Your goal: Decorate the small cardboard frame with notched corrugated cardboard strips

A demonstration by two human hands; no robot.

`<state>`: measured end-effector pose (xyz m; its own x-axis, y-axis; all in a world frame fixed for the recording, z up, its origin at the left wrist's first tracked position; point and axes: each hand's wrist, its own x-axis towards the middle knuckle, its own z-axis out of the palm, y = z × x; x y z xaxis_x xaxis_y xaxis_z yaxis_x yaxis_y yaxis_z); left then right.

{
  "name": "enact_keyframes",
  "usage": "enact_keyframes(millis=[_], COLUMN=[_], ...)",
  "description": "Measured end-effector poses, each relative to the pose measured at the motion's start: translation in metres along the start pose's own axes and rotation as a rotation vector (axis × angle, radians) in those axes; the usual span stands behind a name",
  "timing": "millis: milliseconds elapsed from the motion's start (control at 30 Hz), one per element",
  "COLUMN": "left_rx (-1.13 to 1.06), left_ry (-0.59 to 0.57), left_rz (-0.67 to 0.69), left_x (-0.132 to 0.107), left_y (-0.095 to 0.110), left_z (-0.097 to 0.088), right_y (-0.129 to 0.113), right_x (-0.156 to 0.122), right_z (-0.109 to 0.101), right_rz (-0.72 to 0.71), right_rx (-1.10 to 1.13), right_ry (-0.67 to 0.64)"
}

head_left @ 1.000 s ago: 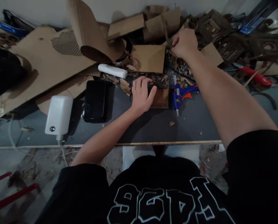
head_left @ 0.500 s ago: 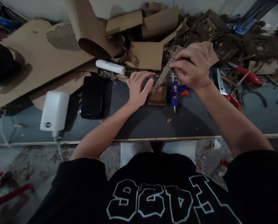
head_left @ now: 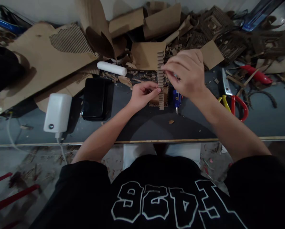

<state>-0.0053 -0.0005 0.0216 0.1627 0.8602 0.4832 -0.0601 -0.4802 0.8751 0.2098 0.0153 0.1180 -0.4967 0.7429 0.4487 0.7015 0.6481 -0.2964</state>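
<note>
A long ridged strip of corrugated cardboard stands nearly upright over a small brown cardboard square on the dark table. My right hand pinches the strip near its upper middle. My left hand is closed, its fingertips pinching the strip lower down on its left side. A blue glue gun lies just right of the square, partly hidden under my right hand.
A black box and a white adapter lie left. A white tube lies behind them. Large cardboard sheets and scraps fill the back. Red-and-yellow-handled scissors and a red tool lie right. The table edge runs across.
My right hand came back from the far scrap pile with the corrugated strip and turned it upright over the square. My left hand lifted off the square and pinched the strip.
</note>
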Motion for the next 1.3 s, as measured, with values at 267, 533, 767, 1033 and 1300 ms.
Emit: enact_keyframes(millis=[267,533,767,1033,1300], left_rx=[-0.068,0.047,-0.028,-0.194,-0.241], left_ry=[0.094,0.236,0.24,0.245,0.214], left_rz=[-0.067,-0.125,-0.187,-0.276,-0.399], left_x=[0.002,0.003,0.005,0.005,0.001], left_y=[-0.006,-0.013,-0.018,-0.019,-0.01], left_z=[0.001,-0.003,0.0,-0.002,0.003], right_y=[0.034,0.059,0.077,0.079,0.014], right_x=[-0.104,-0.168,-0.172,-0.16,-0.158], right_z=[-0.07,-0.094,-0.087,-0.108,-0.114], right_rz=[0.812,1.079,1.104,1.247,1.109], right_rx=[-0.457,-0.515,-0.452,-0.421,0.626], right_ry=[-0.076,-0.358,-0.33,-0.341,-0.26])
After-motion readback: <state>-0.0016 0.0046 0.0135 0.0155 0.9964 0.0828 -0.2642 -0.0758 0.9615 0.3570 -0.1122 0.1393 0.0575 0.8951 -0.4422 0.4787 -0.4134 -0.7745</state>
